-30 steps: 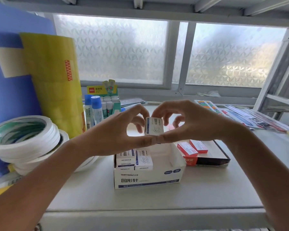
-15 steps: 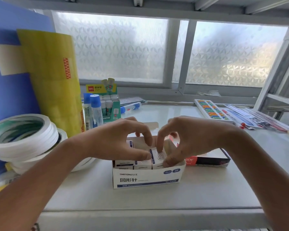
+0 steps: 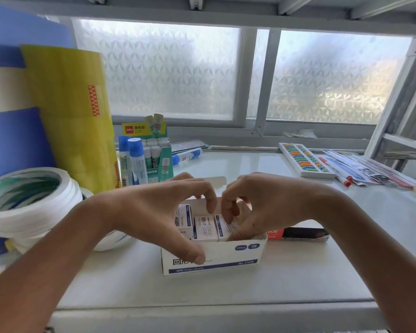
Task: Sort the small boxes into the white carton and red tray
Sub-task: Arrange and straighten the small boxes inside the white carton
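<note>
The white carton (image 3: 228, 254) stands on the shelf in front of me, with small white boxes (image 3: 203, 228) set upright in a row inside it. My right hand (image 3: 271, 205) reaches into the carton's right end, thumb and fingers pinched on the rightmost small white box (image 3: 222, 225). My left hand (image 3: 154, 212) arches over the carton's left half, with its thumb pressed on the front wall and its fingers curled at the back flap. The red tray (image 3: 298, 234) lies just right of the carton, mostly hidden behind my right wrist.
White tape rolls (image 3: 27, 203) and a tall yellow tape stack (image 3: 79, 121) crowd the left. A glue stick display (image 3: 155, 152) stands behind the carton. An abacus (image 3: 303, 159) and pens (image 3: 336, 170) lie at the back right. The shelf's front edge (image 3: 202, 306) is near.
Both hands lowered the small white box from mid-air into the right end of the carton. My left thumb has shifted down onto the carton's front wall.
</note>
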